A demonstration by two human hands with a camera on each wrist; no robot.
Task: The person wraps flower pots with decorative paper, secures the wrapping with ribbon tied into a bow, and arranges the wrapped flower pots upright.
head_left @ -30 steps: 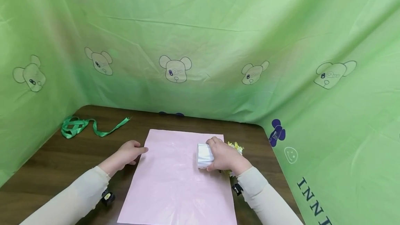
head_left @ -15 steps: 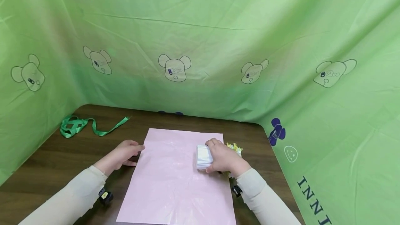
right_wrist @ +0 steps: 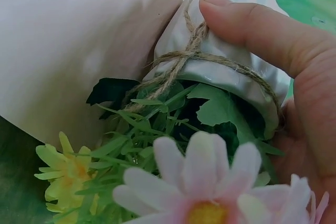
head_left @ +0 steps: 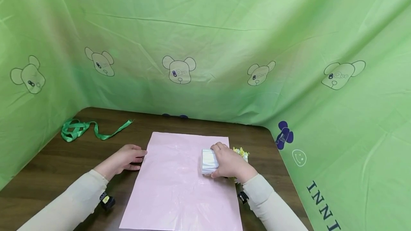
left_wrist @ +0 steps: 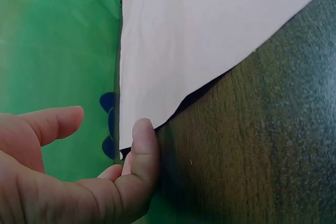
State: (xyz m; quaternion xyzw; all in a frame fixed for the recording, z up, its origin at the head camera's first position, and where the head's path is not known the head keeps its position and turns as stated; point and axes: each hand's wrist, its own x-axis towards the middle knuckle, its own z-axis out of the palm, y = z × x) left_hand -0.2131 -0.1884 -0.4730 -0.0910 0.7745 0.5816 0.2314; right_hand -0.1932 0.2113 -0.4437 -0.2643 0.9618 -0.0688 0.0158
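My right hand (head_left: 231, 163) grips a white pot (head_left: 209, 161) of flowers lying on its side, base towards the left, over a pink paper sheet (head_left: 179, 188). In the right wrist view, the thumb presses on the white pot (right_wrist: 231, 72), twine (right_wrist: 194, 53) is tied round it, and green leaves, a pink flower (right_wrist: 205, 182) and a yellow flower (right_wrist: 65, 174) come out of its mouth. My left hand (head_left: 123, 159) is at the sheet's left edge. In the left wrist view, one fingertip (left_wrist: 144, 135) touches the paper edge, while another finger stands apart.
A green ribbon (head_left: 75, 129) lies loosely coiled at the back left of the brown wooden table (head_left: 80, 159). Green cloth (head_left: 179, 27) with bear prints hangs round the back and sides. Below each sleeve a small black device (head_left: 107, 201) is worn.
My left hand has shifted slightly left along the paper's edge. The right hand and the pot stay nearly in place.
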